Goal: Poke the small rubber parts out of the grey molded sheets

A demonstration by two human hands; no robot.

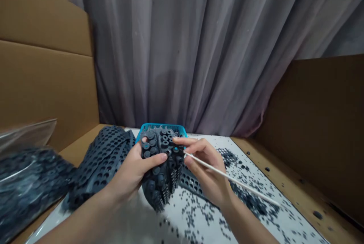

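Observation:
A black rubber sheet studded with round, ring-like pieces hangs bent from my left hand. The left thumb lies across its front, while the other fingers are mostly hidden behind it. A thin white stick is pinched in my right hand, its near end slanting down to the right. The stick's far tip is at the sheet's right edge, and the right fingertips touch the sheet there. Small blue spots show in some of the rings. Behind the sheet stands a blue basket, its contents mostly covered.
Black perforated sheets are heaped left of the basket. A clear plastic bag of dark round pieces lies at far left. Small black bits litter the white tabletop. Cardboard walls flank both sides; a grey curtain hangs behind.

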